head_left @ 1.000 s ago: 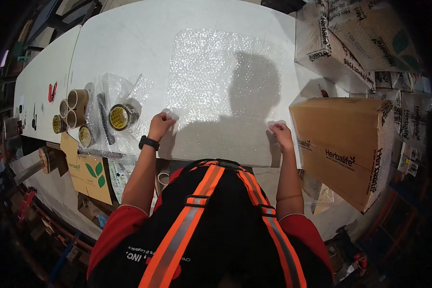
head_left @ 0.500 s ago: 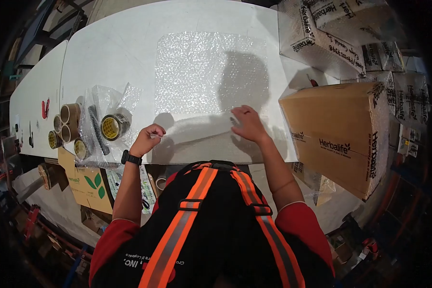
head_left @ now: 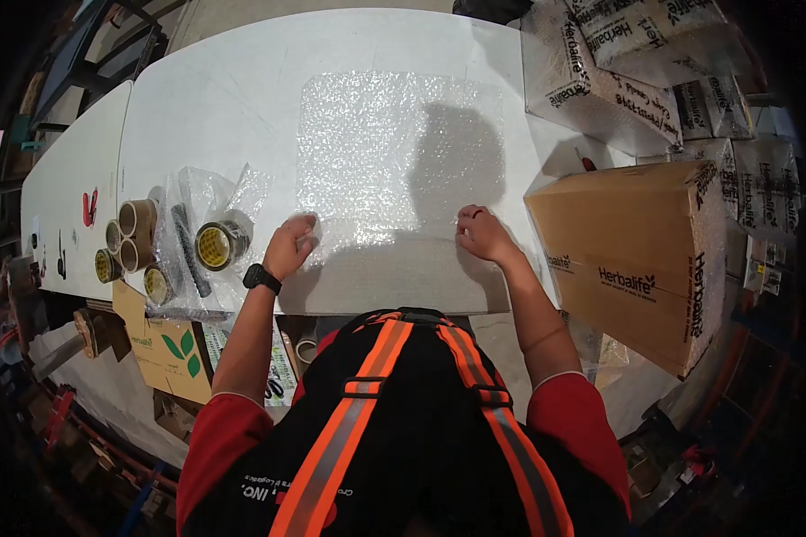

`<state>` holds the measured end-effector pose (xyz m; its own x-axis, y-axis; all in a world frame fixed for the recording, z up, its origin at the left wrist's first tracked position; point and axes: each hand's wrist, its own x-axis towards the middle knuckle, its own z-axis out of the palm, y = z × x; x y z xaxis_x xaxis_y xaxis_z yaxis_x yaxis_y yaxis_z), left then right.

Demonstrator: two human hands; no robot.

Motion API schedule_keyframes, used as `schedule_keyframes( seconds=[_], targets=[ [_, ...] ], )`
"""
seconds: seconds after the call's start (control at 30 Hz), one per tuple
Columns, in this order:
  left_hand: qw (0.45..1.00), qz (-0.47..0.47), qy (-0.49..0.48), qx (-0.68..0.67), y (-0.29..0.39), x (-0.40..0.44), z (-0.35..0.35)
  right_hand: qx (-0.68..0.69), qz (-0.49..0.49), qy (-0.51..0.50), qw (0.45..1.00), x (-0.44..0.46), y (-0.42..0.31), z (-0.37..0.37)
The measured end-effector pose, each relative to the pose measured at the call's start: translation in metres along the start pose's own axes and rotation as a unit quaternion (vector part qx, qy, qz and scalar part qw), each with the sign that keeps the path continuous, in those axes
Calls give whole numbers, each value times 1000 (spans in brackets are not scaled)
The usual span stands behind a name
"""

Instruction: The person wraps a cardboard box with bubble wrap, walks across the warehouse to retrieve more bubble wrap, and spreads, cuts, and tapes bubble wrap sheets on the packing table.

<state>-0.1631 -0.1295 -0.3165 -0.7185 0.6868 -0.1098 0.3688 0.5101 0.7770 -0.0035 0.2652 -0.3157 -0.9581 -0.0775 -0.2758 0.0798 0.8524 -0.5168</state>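
A sheet of clear bubble wrap point(head_left: 358, 143) lies spread on the white table point(head_left: 215, 107) in front of me. My left hand point(head_left: 291, 247) is at the sheet's near left corner, fingers closed and pinched on its edge. Along the near edge to the right, my right hand point(head_left: 485, 236) has its fingers curled in on the wrap. The exact grip under the fingertips is partly hidden. My shadow falls over the right part of the sheet.
Left of my left hand are a tape roll point(head_left: 222, 244), loose clear plastic point(head_left: 184, 192) and several brown tape rolls point(head_left: 137, 219). A red cutter point(head_left: 90, 207) lies farther left. A large cardboard box point(head_left: 627, 255) and wrapped boxes point(head_left: 591, 98) stand at the right.
My left hand has moved up and right to the wrap's corner. The right hand has shifted right and lower, its fingers curling in. The sheet's near edge lies flatter.
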Motion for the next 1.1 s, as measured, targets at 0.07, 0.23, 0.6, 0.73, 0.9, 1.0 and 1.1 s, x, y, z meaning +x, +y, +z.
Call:
schedule_keyframes(
  seconds=[0.07, 0.23, 0.6, 0.73, 0.9, 1.0, 1.1],
  targets=[
    [1000, -10, -11, 18, 0, 0, -2, 16, 16, -15, 1000, 1, 1, 0],
    [996, -85, 5, 2, -4, -4, -2, 41, 38, 1, 998, -2, 4, -1],
    [912, -242, 115, -310, -53, -15, 20, 318, 338, 86, 881, -66, 88, 8],
    [916, -260, 111, -285, -49, -11, 21, 300, 381, 75, 871, -69, 71, 10],
    [940, -259, 148, -163, -76, -12, 33, 157, 384, 133, 900, -61, 70, 25],
    [926, -309, 165, -139, -41, -6, 27, 134, 369, 160, 906, -63, 85, 40],
    [928, -297, 192, -114, -42, -7, 33, 100, 380, 171, 904, -63, 79, 38]
  ],
)
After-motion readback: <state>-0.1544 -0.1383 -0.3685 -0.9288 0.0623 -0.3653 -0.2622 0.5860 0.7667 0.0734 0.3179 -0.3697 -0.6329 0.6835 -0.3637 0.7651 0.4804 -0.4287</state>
